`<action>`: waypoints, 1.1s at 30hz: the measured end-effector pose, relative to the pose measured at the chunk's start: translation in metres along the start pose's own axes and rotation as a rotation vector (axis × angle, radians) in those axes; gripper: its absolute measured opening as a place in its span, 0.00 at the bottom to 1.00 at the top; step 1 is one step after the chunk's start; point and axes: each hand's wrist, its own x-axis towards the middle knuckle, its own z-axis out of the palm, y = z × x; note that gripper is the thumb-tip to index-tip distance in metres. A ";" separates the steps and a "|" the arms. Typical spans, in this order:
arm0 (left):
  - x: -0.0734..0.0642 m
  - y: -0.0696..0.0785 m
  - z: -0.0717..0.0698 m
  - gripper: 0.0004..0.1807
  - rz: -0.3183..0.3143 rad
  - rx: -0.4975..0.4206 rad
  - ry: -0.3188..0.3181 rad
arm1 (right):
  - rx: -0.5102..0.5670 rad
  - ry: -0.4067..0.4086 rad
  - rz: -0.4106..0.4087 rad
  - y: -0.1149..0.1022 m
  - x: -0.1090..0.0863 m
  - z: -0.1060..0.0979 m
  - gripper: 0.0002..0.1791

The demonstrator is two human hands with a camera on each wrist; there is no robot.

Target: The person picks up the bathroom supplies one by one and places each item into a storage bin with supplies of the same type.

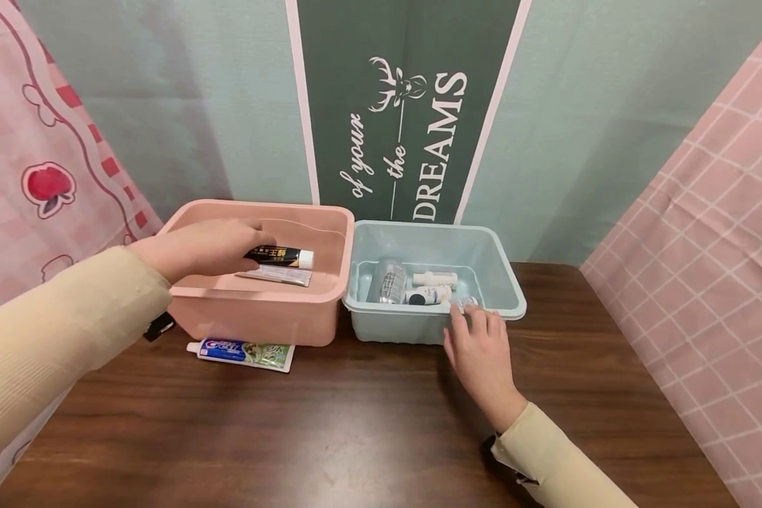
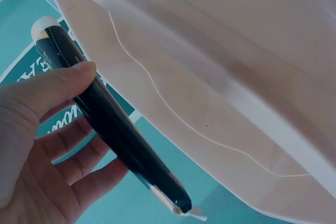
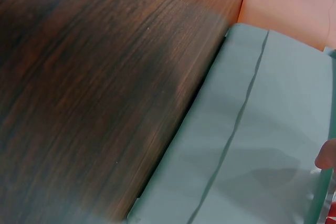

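Observation:
My left hand (image 1: 212,247) is above the pink bin (image 1: 254,321), gripping a black toothpaste tube (image 1: 282,256) with a white cap. In the left wrist view, the thumb presses one side of the black tube (image 2: 113,116) and fingers curl behind it. A pale printed tube (image 1: 286,275) shows just under it; whether the hand holds that too is unclear. My right hand (image 1: 482,353) reaches over the front rim of the light-blue bin (image 1: 413,327). Its fingertips are at a small clear item (image 1: 463,303); whether they pinch it is hidden. The right wrist view shows only a fingertip (image 3: 326,156).
Inside the blue bin lie a clear bottle (image 1: 390,282), a white tube-like item (image 1: 434,279) and a white bottle with a black cap (image 1: 428,295). A blue-and-green toothpaste tube (image 1: 241,353) lies before the pink bin on the wooden table (image 1: 330,437). A curtain (image 1: 228,106) hangs behind.

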 end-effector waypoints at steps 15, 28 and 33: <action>0.018 -0.014 -0.013 0.10 0.013 -0.061 -0.115 | -0.014 -0.010 0.004 0.001 0.000 0.000 0.22; 0.041 -0.026 -0.013 0.16 -0.123 -0.135 -0.184 | -0.019 -0.026 0.013 0.001 -0.002 -0.003 0.23; 0.051 -0.025 -0.018 0.17 -0.151 -0.142 -0.224 | -0.006 -0.012 0.007 0.001 0.000 -0.002 0.23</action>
